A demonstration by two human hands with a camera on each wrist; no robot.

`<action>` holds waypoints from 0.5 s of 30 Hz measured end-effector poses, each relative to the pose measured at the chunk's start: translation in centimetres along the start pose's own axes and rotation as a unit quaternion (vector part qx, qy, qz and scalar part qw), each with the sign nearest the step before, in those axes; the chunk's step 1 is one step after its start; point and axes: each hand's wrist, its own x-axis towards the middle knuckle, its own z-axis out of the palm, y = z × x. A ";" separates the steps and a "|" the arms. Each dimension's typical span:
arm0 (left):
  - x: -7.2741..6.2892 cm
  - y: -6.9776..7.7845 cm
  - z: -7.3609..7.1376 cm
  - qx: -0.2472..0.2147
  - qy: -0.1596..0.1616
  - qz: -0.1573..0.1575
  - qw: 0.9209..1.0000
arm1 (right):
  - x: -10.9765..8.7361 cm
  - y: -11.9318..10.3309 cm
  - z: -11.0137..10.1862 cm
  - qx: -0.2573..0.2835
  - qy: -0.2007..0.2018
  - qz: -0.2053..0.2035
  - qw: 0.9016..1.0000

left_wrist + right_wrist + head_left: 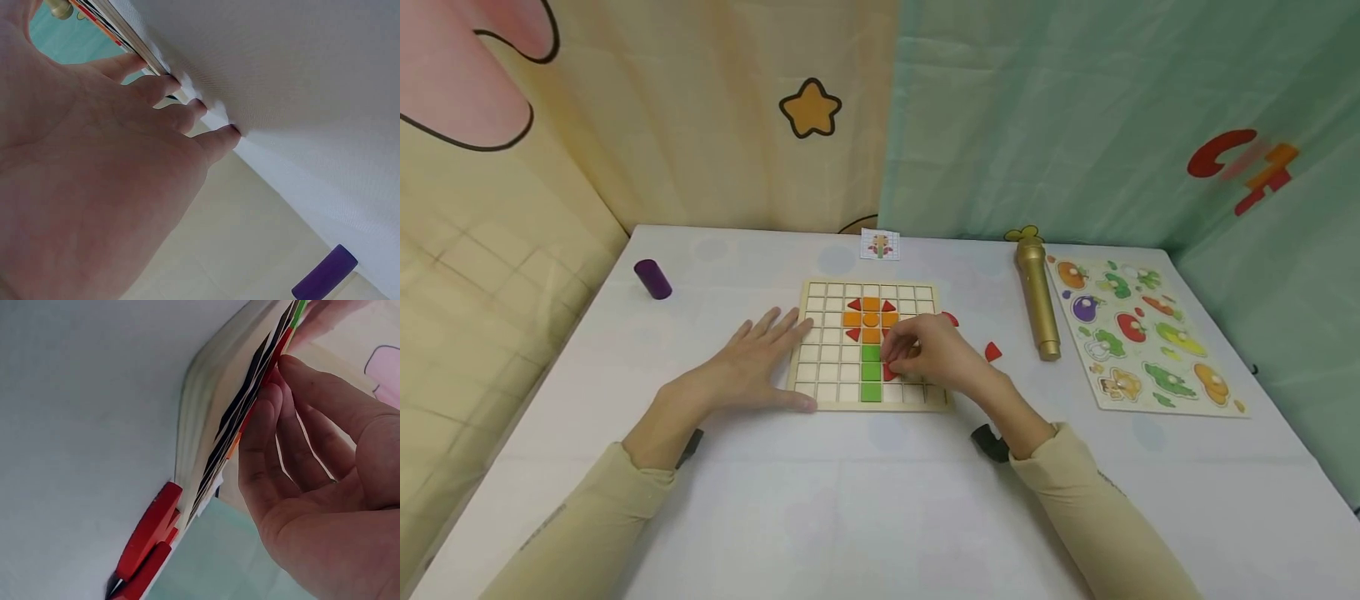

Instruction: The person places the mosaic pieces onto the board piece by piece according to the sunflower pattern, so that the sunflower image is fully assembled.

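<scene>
A wooden grid board (828,374) lies flat on the white table, holding orange squares (870,303), small red pieces (854,306) around them and a column of green squares (870,392). With fingers spread, my left hand (752,362) rests at the board's left edge, thumb by the near corner; the left wrist view shows its fingertips on the cloth and board side. My right hand (928,350) is over the board's right half. Its thumb and fingertips pinch a red quarter-circle piece (890,374) beside the green column, low against the board's surface in the right wrist view.
Loose red quarter-circle pieces (993,352) lie right of the board. A small picture card (880,245) sits behind it. Farther right are a gold microphone-shaped object (1037,300) and a vegetable peg puzzle (1161,346). A purple cylinder (652,279) lies at the back left.
</scene>
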 end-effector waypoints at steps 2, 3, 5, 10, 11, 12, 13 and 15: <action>0.0 0.0 0.0 -0.001 0.000 0.000 1.000 | 0.0 -0.2 0.1 -0.004 0.000 0.003 1.000; 0.0 0.0 0.0 -0.001 0.000 0.000 1.000 | 0.0 -0.2 0.1 -0.007 0.002 0.005 1.000; 0.0 0.0 -0.1 -0.001 0.001 0.000 1.000 | 0.0 -0.3 0.3 -0.013 0.005 0.007 1.000; 0.0 0.0 -0.1 -0.002 0.000 -0.002 1.000 | -0.1 -0.5 0.3 -0.028 0.012 -0.002 1.000; 0.0 0.0 -0.1 -0.002 0.000 -0.003 1.000 | -0.2 -0.5 0.1 -0.031 0.015 -0.005 0.999; 0.0 0.0 -0.1 -0.003 -0.001 -0.003 1.000 | -0.3 -0.4 -0.2 -0.033 0.019 -0.006 0.999; 0.0 0.0 0.0 -0.003 -0.001 -0.004 1.000 | -0.4 -0.3 -0.6 -0.035 0.025 -0.007 0.999; 0.1 0.1 0.0 -0.004 -0.002 -0.004 1.000 | -0.7 0.0 -1.7 -0.041 0.039 -0.003 0.998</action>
